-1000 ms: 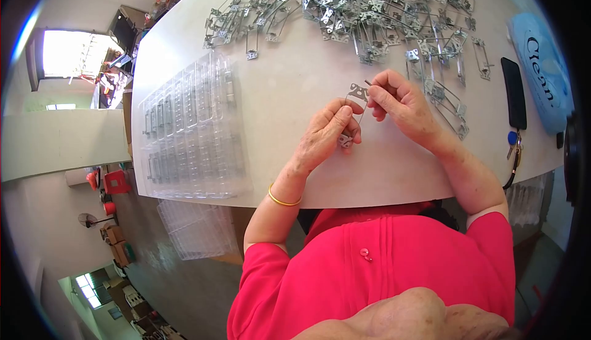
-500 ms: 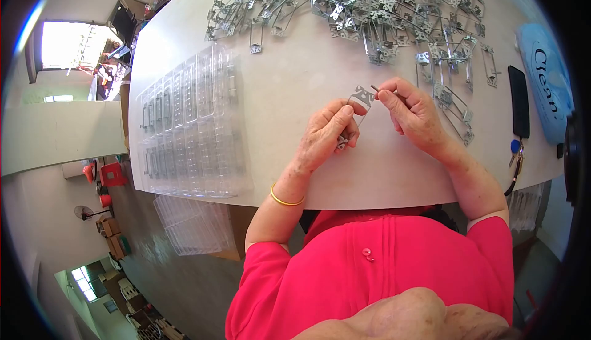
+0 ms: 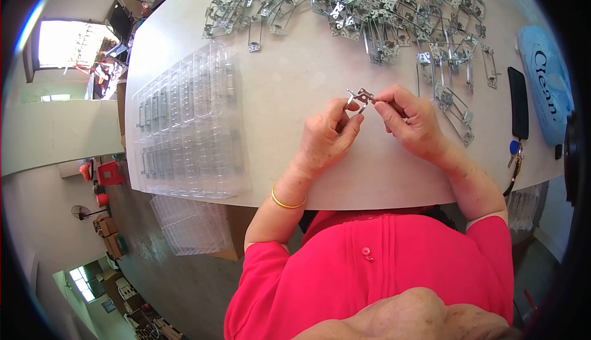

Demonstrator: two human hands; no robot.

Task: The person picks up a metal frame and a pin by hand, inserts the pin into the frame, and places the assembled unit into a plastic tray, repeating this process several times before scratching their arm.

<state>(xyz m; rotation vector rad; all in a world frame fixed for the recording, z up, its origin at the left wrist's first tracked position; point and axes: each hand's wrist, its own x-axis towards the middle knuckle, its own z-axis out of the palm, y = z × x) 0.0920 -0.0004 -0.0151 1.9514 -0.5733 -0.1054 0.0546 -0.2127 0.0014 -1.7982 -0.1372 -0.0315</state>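
Note:
Near the middle of the table, my left hand (image 3: 330, 134) pinches a small metal bracket (image 3: 363, 96) between thumb and fingers. My right hand (image 3: 411, 118) is closed at the bracket's right side, its fingertips on a thin metal pin (image 3: 377, 100) that meets the bracket. The bracket is tilted, and its lower part is hidden by my left fingers. Beyond my hands lies a large pile of similar metal brackets with wire arms (image 3: 369, 14). To the left, clear plastic trays (image 3: 191, 124) hold rows of metal parts.
On the right are a black phone (image 3: 518, 103), a blue packet (image 3: 545, 81) and keys with a blue tag (image 3: 515, 148). More clear trays (image 3: 191, 224) sit below the table's left front edge, beside a cardboard box (image 3: 239, 229). A red stool (image 3: 109, 173) stands farther off.
The bracket has turned from lying face-up to a tilted, edge-on view. My left hand has rotated, its fingers now higher around it. My right fingertips have moved slightly down and hold the pin against it.

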